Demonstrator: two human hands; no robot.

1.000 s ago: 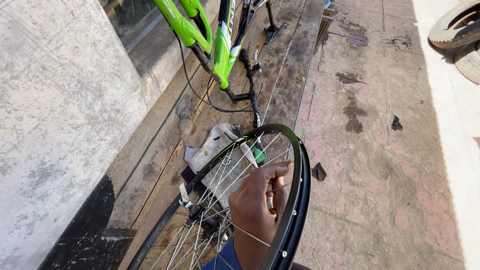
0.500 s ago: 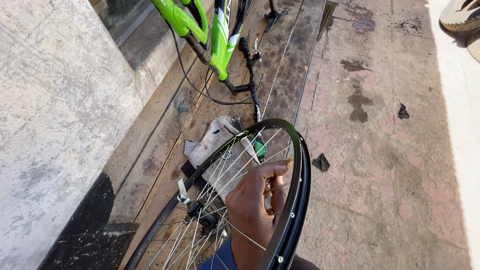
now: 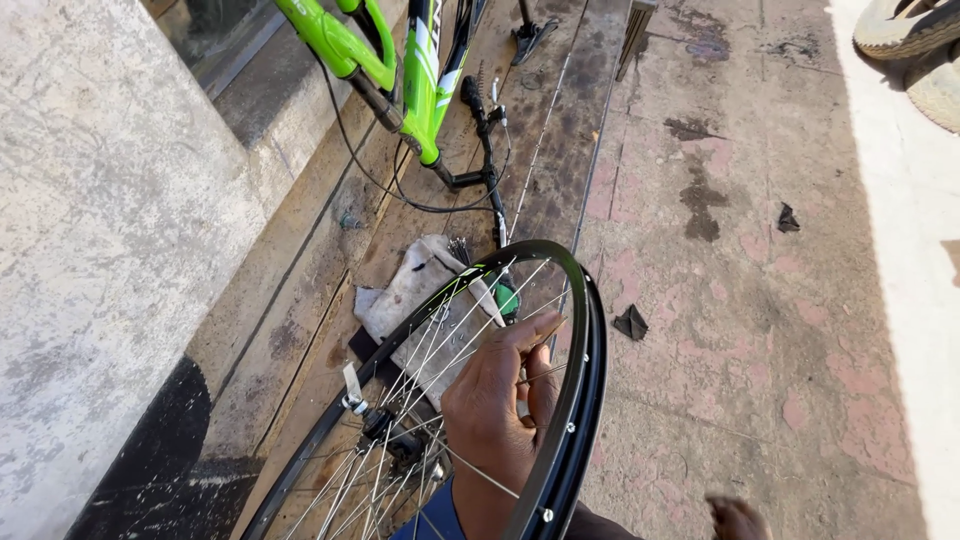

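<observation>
black bare wheel rim (image 3: pixel 580 400), thin silver spokes (image 3: pixel 440 350), one pinched by left hand (image 3: pixel 495 415); right unseen

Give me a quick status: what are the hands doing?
One hand pinching a spoke inside the black wheel rim; which hand, unclear. Other hand unseen. Dirty rag beneath; green bike frame ahead.

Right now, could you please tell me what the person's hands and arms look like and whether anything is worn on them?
One hand shows, bare, with no glove, ring or watch visible. A blue sleeve covers the arm below the wrist. Which hand it is cannot be told, and the other is out of view.
</observation>
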